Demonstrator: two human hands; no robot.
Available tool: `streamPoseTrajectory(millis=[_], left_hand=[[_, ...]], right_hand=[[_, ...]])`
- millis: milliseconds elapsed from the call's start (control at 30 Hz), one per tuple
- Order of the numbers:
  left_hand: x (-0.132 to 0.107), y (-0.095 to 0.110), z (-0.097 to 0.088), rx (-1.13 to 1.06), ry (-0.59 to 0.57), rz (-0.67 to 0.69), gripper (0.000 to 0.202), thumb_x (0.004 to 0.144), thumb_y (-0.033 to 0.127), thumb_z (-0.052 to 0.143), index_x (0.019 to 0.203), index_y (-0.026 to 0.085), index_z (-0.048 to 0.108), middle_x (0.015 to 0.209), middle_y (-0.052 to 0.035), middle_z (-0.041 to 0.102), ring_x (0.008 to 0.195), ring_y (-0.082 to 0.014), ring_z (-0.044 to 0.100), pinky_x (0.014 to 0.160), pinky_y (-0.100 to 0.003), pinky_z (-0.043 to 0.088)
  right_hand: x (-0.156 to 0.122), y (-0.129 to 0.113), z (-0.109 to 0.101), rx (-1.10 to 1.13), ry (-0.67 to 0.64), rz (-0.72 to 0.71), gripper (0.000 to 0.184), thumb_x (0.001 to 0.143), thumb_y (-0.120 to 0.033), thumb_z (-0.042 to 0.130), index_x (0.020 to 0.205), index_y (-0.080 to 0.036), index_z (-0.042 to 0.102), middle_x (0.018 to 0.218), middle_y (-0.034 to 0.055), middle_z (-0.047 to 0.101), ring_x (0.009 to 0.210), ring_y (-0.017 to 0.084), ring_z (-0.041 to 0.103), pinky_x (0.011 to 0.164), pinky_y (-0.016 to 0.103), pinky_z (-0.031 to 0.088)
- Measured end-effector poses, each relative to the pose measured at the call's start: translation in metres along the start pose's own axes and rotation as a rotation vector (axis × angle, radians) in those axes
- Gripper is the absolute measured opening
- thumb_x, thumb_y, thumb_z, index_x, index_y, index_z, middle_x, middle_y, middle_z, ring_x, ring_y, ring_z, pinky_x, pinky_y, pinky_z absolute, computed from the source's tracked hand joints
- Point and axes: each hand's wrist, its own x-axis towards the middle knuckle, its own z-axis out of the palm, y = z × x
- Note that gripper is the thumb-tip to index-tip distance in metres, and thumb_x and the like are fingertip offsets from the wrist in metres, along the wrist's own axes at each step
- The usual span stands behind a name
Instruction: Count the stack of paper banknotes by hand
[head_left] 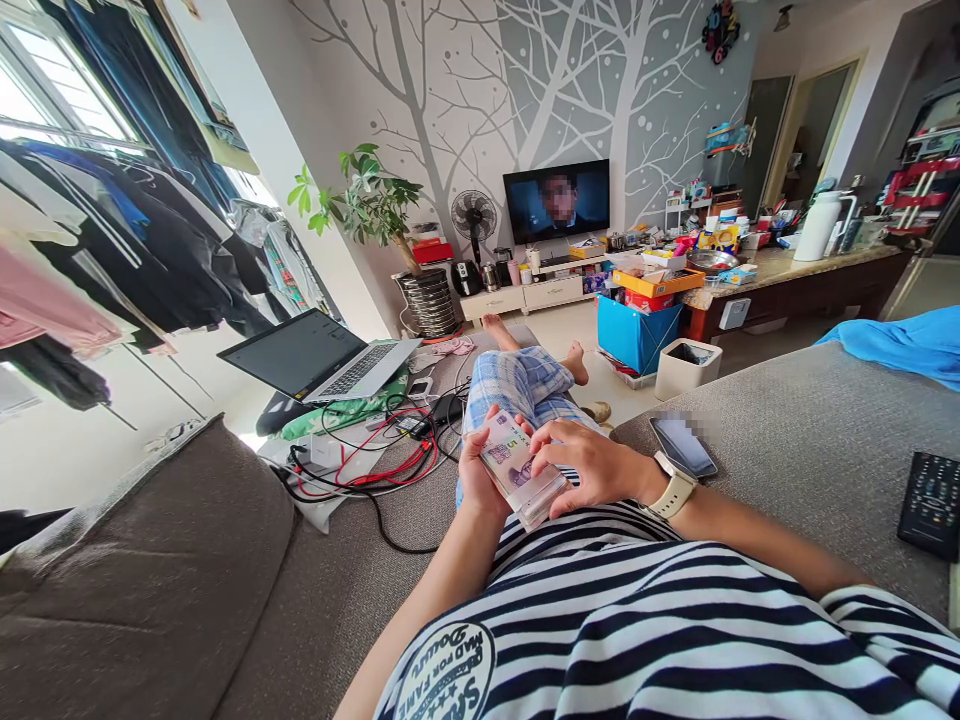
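A thick stack of banknotes (511, 462), purple-toned with a 5 printed on the top note, lies tilted above my lap. My left hand (480, 470) grips the stack along its left side, the thumb at its upper edge. Over the right side of the notes, my right hand (589, 462) rests with bent fingers touching the top note and the thumb near the lower end. A pale band appears to cross the lower part of the stack. The right wrist wears a cream-strapped watch (673, 487).
On the sofa (780, 450) to the right lie a phone (682, 446) and a black remote control (928, 503). Tangled cables (390, 450) and an open laptop (322, 360) lie to the left. A white bin (688, 375) and a blue box (637, 335) stand ahead.
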Motion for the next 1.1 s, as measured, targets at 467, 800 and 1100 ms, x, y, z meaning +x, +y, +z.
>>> streamPoseTrajectory(millis=[467,800,1100], left_hand=[[0.0,0.0,-0.001,0.044,-0.003,0.089,0.051,0.067,0.027,0.06,0.117,0.026,0.057,0.086,-0.0036,0.066,0.082,-0.0222,0.066,0.079,-0.043,0.052],[0.001,0.005,0.007,0.165,-0.181,0.242,0.049,0.064,0.022,0.062,0.112,0.028,0.059,0.096,-0.0057,0.068,0.101,-0.0278,0.064,0.088,-0.045,0.049],[0.015,0.007,0.024,0.375,-0.225,0.124,0.061,0.064,0.017,0.07,0.123,0.027,0.056,0.105,-0.0076,0.068,0.099,-0.0269,0.064,0.086,-0.039,0.049]], right_hand=[[0.006,-0.001,-0.004,0.114,0.12,0.208,0.045,0.068,-0.044,0.08,0.1,-0.021,0.06,0.107,0.0067,0.058,0.102,0.023,0.056,0.091,0.038,0.045],[0.053,0.024,0.028,0.931,0.108,0.74,0.036,0.071,-0.044,0.076,0.091,-0.017,0.063,0.085,0.0025,0.068,0.079,0.018,0.063,0.069,0.03,0.052],[0.038,0.02,0.05,1.016,0.527,0.685,0.036,0.079,-0.049,0.065,0.097,-0.018,0.061,0.091,0.0038,0.067,0.084,0.019,0.062,0.076,0.032,0.051]])
